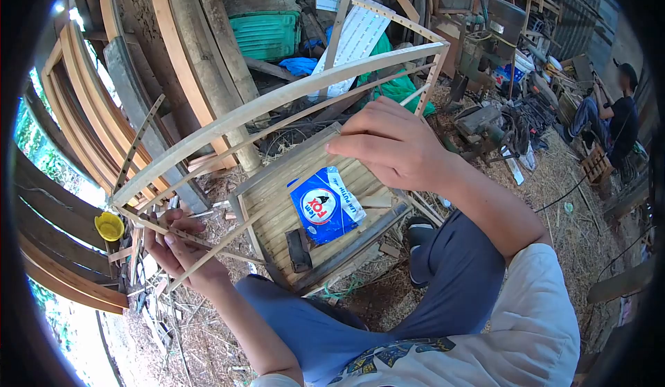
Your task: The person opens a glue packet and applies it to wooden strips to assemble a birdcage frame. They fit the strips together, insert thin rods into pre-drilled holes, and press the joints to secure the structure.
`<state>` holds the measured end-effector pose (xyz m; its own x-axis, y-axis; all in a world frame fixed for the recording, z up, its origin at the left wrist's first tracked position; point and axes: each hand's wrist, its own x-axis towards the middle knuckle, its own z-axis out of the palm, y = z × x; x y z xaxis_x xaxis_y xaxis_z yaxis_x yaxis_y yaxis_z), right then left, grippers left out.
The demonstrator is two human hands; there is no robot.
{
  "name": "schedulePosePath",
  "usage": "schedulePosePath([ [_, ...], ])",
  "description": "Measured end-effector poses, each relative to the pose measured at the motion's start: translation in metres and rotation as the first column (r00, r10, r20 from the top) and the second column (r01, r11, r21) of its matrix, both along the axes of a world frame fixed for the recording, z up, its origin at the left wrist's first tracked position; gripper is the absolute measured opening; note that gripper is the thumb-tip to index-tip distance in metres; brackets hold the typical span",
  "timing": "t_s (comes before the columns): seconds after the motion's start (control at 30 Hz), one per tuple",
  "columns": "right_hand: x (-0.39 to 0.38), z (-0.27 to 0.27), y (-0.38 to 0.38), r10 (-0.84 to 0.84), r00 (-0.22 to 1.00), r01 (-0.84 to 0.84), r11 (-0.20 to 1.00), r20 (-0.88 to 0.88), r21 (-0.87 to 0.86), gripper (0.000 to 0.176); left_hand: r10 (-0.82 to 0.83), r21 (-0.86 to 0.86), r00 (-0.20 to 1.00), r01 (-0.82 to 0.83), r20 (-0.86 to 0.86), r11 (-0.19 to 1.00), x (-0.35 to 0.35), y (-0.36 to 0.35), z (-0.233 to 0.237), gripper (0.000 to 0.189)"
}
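Note:
A long wooden frame (298, 84) with holes drilled along its short sides stands on a slant before me. My left hand (183, 248) is closed around the near short side of the frame. A thin wooden stick (222, 246) crosses by the left palm and slants up toward the right. My right hand (398, 144) pinches over the frame's middle, apparently on that stick; a pale stick end shows beyond the knuckles. Below, a blue Lem Fox glue packet (323, 207) and a dark block (298, 250) lie on a low wooden table (277, 179).
Curved timber frames (90, 103) lean at the left, with a yellow cup (109, 226) near them. A green crate (264, 35) stands behind. Tools and scrap (512, 120) lie at the right, where another person (616, 113) sits. Shavings cover the ground.

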<state>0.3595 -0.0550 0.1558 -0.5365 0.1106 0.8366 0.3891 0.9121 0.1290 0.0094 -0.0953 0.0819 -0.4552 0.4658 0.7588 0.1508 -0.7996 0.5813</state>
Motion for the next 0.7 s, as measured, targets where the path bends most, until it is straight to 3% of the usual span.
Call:
schedulePosePath([
  [0.23, 0.003, -0.002, 0.005, 0.012, 1.0, -0.012, 1.0, -0.008, -0.011, 0.033, -0.034, 0.011, 0.999, 0.034, 0.021, 0.999, 0.002, 0.001, 0.0, 0.04],
  [0.33, 0.004, -0.002, 0.006, 0.013, 1.0, -0.013, 1.0, -0.004, -0.013, 0.033, 0.036, -0.038, 0.998, -0.034, 0.047, 0.999, 0.011, -0.002, 0.006, 0.044],
  [0.7, 0.002, -0.003, 0.004, 0.011, 1.0, -0.012, 0.998, -0.025, -0.057, 0.033, -0.032, -0.005, 0.999, 0.032, 0.04, 0.999, 0.007, 0.001, 0.001, 0.041],
])
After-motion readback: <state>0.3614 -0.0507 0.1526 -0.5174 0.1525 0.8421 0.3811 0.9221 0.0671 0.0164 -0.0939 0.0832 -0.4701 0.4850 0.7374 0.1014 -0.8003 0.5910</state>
